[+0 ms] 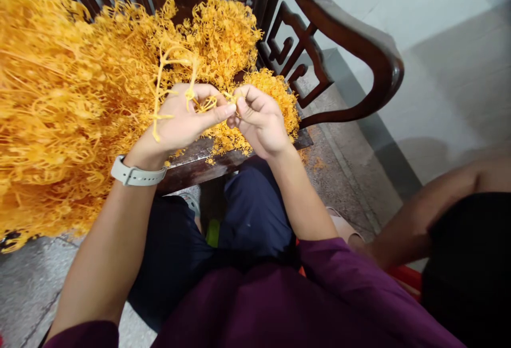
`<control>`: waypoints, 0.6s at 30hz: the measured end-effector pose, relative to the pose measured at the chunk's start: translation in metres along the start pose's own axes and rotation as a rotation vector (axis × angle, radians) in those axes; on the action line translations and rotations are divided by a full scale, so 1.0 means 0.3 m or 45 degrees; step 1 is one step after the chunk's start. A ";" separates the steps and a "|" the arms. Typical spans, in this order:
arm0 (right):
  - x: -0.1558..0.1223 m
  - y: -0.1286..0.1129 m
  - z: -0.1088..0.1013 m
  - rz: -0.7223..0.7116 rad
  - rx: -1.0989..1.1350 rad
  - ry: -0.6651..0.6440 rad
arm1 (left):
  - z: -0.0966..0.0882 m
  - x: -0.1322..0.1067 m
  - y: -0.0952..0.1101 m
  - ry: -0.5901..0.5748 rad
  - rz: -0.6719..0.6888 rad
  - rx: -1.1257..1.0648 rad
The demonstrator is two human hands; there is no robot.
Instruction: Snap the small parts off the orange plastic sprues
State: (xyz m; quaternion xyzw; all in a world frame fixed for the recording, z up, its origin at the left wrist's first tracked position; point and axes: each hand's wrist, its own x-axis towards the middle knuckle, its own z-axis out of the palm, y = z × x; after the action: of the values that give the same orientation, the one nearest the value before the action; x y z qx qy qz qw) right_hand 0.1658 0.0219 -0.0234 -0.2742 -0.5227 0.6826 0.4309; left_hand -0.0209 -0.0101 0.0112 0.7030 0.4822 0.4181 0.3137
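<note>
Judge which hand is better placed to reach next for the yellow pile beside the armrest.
Probably the right hand: it sits closer to that yellow pile, while the left hand is farther off, a yellow strand draped over it. Both seem to be pinching, though.

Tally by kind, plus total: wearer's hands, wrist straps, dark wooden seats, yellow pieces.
Wearer's hands: 2 (left hand, right hand)
Pale wrist strap: 1
Dark wooden seat: 1
Yellow pieces: tangled, uncountable
Total: 4, yellow pieces excluded

Head-worn view, forward and down
</note>
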 end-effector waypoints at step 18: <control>-0.007 -0.007 0.015 0.089 0.361 -0.327 | -0.002 -0.008 0.006 -0.254 0.013 -0.559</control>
State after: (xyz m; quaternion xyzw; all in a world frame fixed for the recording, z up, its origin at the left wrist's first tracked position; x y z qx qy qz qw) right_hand 0.1638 0.0181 -0.0202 -0.1395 -0.4622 0.7933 0.3709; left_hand -0.0213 -0.0129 0.0123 0.6581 0.3429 0.4431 0.5029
